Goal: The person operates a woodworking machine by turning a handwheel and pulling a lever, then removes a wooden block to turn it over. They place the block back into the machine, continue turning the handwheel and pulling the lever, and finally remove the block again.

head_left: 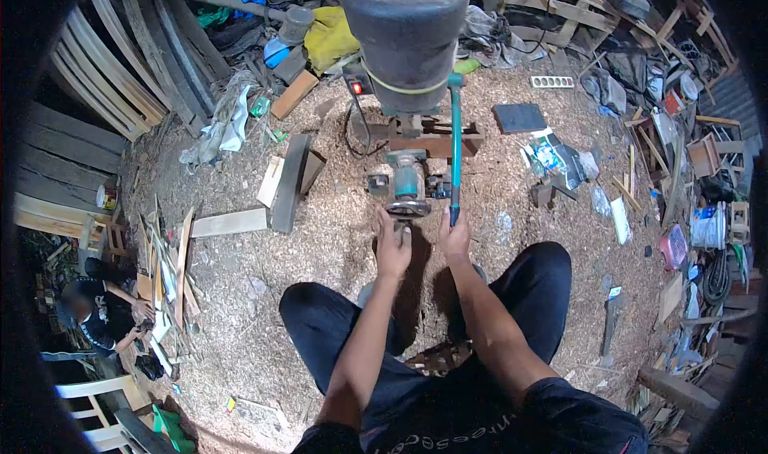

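A machine with a large dark motor housing [406, 38] stands upright in front of me. Below the housing is a green vise-like clamp [406, 182] with a round handwheel [408, 208] at its near end. My left hand [394, 246] is closed around the handle at the wheel's near side. A long teal lever [456, 142] with a black grip hangs down at the machine's right side. My right hand [455, 236] is wrapped round the lever's lower end. A red light [357, 88] glows on a switch box left of the housing.
A co-worker [100, 314] sits at the far left beside thin wood strips [164, 274]. Boards [290, 184] lie left of the machine, and a dark block [518, 118] lies to its right. Wood shavings cover the floor [320, 254]. A power strip [552, 82] lies at the back right.
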